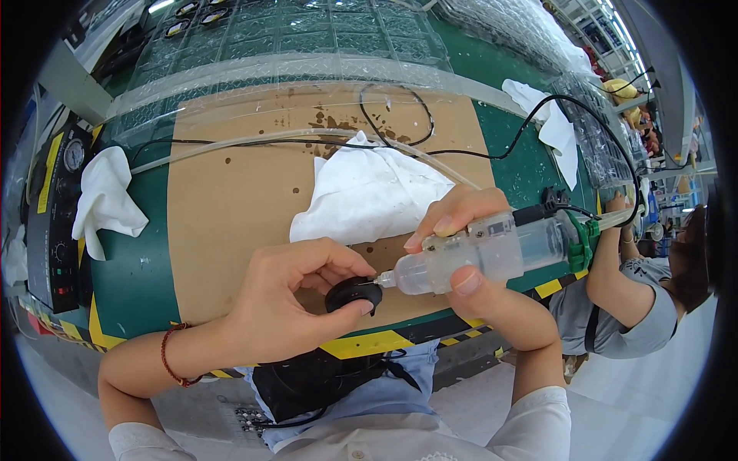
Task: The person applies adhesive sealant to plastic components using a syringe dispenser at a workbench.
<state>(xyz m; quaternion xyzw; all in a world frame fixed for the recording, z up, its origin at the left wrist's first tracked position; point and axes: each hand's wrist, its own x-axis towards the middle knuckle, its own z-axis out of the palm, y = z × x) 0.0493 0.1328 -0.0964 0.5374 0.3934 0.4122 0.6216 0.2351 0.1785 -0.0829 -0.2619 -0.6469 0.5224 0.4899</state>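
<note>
My left hand (pixel 296 288) pinches a small round black part (pixel 347 294) between thumb and fingers, tilted above the near edge of the cardboard. My right hand (pixel 469 250) is wrapped round a clear dispensing syringe (pixel 415 274) with a frosted sleeve and a green clamp (pixel 582 242) at its back end. The syringe lies nearly level and its thin needle tip (pixel 374 280) meets the black part's upper edge; whether it touches I cannot tell. Beyond both hands a crumpled white cloth (pixel 361 196) rests on the brown cardboard (pixel 231 207).
A black dispenser box with a gauge (pixel 65 200) stands at the left beside another white cloth (pixel 111 196). A black cable (pixel 530 123) and a clear hose (pixel 231 144) cross the cardboard. Clear plastic trays (pixel 307 38) line the back. A co-worker (pixel 630 300) sits at the right.
</note>
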